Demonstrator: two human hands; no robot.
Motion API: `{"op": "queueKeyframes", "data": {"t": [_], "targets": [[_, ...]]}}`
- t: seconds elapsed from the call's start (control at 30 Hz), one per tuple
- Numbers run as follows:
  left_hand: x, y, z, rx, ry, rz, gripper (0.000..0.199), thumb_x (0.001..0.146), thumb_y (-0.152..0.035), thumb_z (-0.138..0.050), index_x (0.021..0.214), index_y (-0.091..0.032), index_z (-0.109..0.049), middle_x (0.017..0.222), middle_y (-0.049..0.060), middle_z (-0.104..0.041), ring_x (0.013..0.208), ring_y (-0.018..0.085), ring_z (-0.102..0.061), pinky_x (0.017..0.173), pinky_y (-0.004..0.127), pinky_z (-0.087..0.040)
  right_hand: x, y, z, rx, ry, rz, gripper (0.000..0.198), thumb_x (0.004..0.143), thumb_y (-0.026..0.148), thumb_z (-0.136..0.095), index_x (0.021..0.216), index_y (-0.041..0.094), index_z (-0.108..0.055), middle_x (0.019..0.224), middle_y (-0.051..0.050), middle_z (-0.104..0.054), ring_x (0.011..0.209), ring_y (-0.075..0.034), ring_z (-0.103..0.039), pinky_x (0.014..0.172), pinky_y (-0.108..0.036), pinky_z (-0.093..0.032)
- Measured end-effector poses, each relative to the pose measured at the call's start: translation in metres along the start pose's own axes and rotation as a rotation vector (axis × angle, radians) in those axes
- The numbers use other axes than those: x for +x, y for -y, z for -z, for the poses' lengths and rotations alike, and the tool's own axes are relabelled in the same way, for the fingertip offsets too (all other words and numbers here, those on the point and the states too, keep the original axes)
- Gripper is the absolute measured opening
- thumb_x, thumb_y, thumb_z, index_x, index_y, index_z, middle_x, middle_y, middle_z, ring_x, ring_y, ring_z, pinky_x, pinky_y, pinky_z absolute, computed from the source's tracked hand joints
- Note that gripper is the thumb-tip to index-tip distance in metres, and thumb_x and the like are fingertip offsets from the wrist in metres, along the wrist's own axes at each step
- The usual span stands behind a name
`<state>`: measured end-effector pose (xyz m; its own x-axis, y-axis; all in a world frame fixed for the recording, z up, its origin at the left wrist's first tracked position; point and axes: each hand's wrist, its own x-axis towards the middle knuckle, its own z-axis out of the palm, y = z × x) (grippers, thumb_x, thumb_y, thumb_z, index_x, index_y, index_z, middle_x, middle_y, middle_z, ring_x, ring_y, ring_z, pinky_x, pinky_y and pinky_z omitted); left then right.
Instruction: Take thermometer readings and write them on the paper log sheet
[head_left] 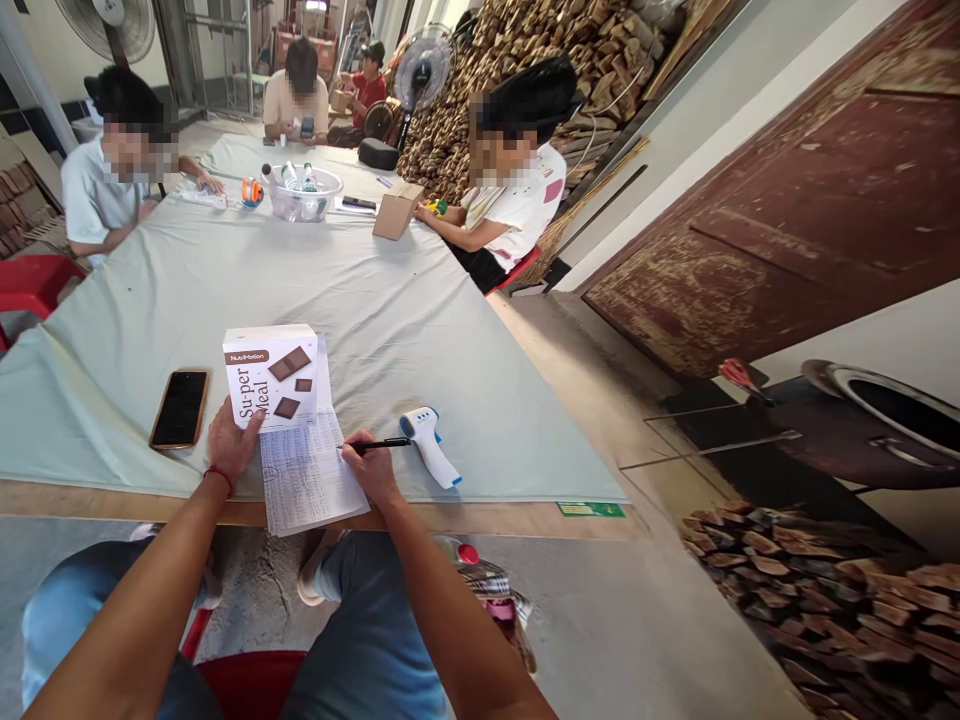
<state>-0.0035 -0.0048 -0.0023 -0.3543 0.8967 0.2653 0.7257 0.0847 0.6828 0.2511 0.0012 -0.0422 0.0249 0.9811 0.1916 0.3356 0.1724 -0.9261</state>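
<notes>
My left hand (232, 440) grips the lower left corner of a white "Su-per Meal" box (259, 400), its thumb over the front. Brown squares are printed on the box, which rests on the upper part of a paper sheet (311, 478) and hides some of it. Rows of handwriting cover the sheet, and its lower end hangs past the table edge. Between the fingers of my right hand (370, 467) is a black pen (386, 443), its tip close to the paper's right side. A white and blue infrared thermometer (430, 447) lies just right of that hand.
A phone (179, 409) lies left of the box on the cloth-covered table (315, 270). Farther back stand a clear basin (304, 197) with bottles, an orange tape roll (252, 192) and a cardboard box (397, 210). Several people sit around; firewood (832, 600) is stacked at right.
</notes>
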Motion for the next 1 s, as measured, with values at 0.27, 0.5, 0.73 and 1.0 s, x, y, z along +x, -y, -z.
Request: {"op": "queueKeyframes", "data": {"t": [0.27,0.5,0.73,1.0], "targets": [[-0.0002,0.0,0.0,-0.002,0.007,-0.007,0.051,0.088,-0.056,-0.051,0.122,-0.019,-0.059,0.112,0.013,-0.069,0.107,0.033,-0.064,0.088,0.046,-0.05,0.0011,0.0026,0.002,0.021,-0.007,-0.005,0.015,0.07,0.037,-0.053,0.063,0.025,-0.056,0.06,0.002,-0.058,0.061,-0.018,-0.054,0.063,-0.03,-0.043],[-0.0007,-0.0002,0.0004,0.008,0.004,-0.012,0.05,0.088,-0.056,-0.051,0.12,-0.019,-0.06,0.109,0.013,-0.069,0.107,0.033,-0.064,0.089,0.046,-0.05,0.0009,0.0,0.0007,0.026,-0.012,0.005,0.015,0.07,0.037,-0.053,0.062,0.025,-0.055,0.059,0.003,-0.058,0.06,-0.018,-0.053,0.061,-0.029,-0.042],[-0.0006,0.0006,-0.0012,0.004,-0.005,-0.015,0.05,0.088,-0.056,-0.051,0.12,-0.02,-0.06,0.11,0.013,-0.07,0.105,0.033,-0.064,0.088,0.045,-0.051,0.0014,0.0025,0.0015,0.03,-0.007,-0.003,0.014,0.069,0.036,-0.053,0.061,0.025,-0.054,0.057,0.003,-0.056,0.058,-0.017,-0.051,0.059,-0.029,-0.041],[-0.001,0.0007,-0.0017,0.009,-0.008,-0.022,0.05,0.088,-0.056,-0.051,0.12,-0.019,-0.06,0.11,0.013,-0.07,0.105,0.032,-0.065,0.087,0.044,-0.051,0.0014,0.0041,0.0024,0.038,-0.018,-0.008,0.014,0.068,0.036,-0.053,0.06,0.024,-0.054,0.057,0.003,-0.055,0.059,-0.017,-0.05,0.06,-0.029,-0.041]]}}
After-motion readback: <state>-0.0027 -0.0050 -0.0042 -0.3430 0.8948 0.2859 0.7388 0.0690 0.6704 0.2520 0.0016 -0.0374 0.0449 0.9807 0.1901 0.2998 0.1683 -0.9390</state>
